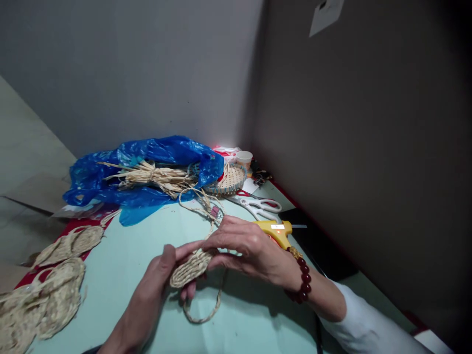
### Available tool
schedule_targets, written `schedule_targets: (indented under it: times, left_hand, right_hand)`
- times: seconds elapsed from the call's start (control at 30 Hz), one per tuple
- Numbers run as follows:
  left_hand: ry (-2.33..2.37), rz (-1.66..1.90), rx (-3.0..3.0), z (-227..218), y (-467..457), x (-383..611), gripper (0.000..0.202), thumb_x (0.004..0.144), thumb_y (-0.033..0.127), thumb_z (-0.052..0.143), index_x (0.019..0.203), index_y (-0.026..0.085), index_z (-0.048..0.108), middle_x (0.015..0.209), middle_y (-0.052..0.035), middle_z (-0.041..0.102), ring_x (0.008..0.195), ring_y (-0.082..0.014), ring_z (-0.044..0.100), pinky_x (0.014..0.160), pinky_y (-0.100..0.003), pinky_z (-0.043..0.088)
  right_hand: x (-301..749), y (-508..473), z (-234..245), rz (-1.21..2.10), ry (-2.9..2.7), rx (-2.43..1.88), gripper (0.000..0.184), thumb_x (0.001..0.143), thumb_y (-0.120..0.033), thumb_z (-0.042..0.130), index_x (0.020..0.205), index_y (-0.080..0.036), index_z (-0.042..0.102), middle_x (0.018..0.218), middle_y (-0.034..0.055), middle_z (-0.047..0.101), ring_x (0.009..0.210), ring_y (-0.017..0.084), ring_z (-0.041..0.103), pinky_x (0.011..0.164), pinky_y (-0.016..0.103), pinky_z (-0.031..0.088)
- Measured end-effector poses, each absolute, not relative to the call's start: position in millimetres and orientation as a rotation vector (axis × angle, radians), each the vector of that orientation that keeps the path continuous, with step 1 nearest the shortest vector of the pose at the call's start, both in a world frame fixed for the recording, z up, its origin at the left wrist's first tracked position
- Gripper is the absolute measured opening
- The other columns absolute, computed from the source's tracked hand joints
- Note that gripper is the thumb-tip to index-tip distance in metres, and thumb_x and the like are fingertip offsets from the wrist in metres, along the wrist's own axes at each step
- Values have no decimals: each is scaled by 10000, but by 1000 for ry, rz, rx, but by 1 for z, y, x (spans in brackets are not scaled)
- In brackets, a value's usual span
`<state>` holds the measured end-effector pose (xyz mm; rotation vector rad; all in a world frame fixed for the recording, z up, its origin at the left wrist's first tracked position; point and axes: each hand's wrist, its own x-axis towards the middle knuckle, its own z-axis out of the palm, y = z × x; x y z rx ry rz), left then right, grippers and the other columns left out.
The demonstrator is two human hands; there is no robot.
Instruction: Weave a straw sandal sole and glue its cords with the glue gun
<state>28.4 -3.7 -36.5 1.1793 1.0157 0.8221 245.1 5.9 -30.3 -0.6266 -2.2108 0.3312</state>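
Note:
Between my two hands is a small oval piece of coiled straw braid point(193, 268), held a little above the table. My left hand point(162, 270) grips its left side, with the thumb up at the edge and fingers underneath. The fingers of my right hand point(249, 248) pinch its upper right end; a bead bracelet is on that wrist. A loose length of the straw braid point(202, 321) loops down below the piece. Just beyond my right hand lies a yellow glue gun point(276, 232), partly hidden by it.
A blue plastic bag point(165, 147) with a bundle of dry straw point(157, 177) lies at the back. Right of it are a woven basket point(230, 179), a white cup point(244, 158) and scissors point(260, 204). Finished-looking woven straw pieces point(61, 295) lie at left; a dark flat object point(317, 246) is at right.

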Motion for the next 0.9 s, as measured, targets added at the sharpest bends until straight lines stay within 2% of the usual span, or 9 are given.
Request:
schedule_targets:
  times: [0.07, 0.13, 0.27, 0.47, 0.67, 0.8, 0.9]
  left_hand:
    - [1065, 990, 1019, -34, 4, 24, 577, 859, 647, 526, 1080, 161, 745, 837, -82, 725, 677, -180, 599, 605, -277, 501]
    - [1145, 1168, 1022, -33, 12, 20, 463, 791, 539, 691, 1079, 179, 734, 923, -64, 718, 710, -158, 599, 614, -249, 506]
    - [1274, 1419, 1057, -38, 23, 11, 370, 657, 401, 827, 951, 203, 722, 833, 14, 663, 653, -107, 555, 615, -202, 488]
    - [1279, 1455, 1178, -49, 24, 11, 262, 729, 388, 767, 895, 196, 701, 584, 52, 550, 521, -118, 474, 489, -226, 373]
    - [1180, 1405, 1284, -47, 17, 20, 284, 803, 448, 683, 913, 187, 660, 553, 76, 454, 473, -100, 395, 473, -226, 295]
    - [1165, 1371, 1318, -41, 10, 22, 315, 866, 483, 586, 944, 181, 632, 492, 117, 322, 413, -82, 292, 438, -215, 209]
    - [1196, 1339, 1378, -38, 7, 21, 305, 856, 471, 612, 881, 172, 669, 476, 113, 320, 395, -75, 260, 425, -220, 175]
  right_hand:
    - [245, 7, -28, 356, -2149, -631, 280, 957, -366, 608, 1021, -109, 698, 869, 84, 759, 754, 157, 599, 757, 305, 496]
    - [245, 7, -28, 392, -2086, -692, 309, 931, -417, 629, 981, -125, 721, 852, 75, 768, 761, 161, 609, 752, 301, 502]
    - [248, 11, -32, 390, -1956, -882, 310, 902, -445, 668, 998, -160, 741, 882, 67, 764, 800, 172, 634, 745, 303, 516]
    - [252, 13, -33, 327, -1933, -935, 341, 907, -478, 650, 987, -161, 746, 852, 66, 754, 762, 171, 624, 700, 308, 519]
    - [246, 11, -33, 329, -1978, -859, 343, 900, -475, 657, 967, -152, 748, 805, 56, 732, 748, 172, 610, 691, 299, 502]
    - [243, 9, -34, 355, -2019, -800, 357, 892, -491, 655, 967, -153, 744, 837, 68, 748, 787, 182, 632, 740, 313, 513]
    - [241, 6, -34, 376, -2067, -766, 365, 902, -501, 633, 977, -160, 740, 848, 67, 764, 788, 182, 637, 784, 334, 510]
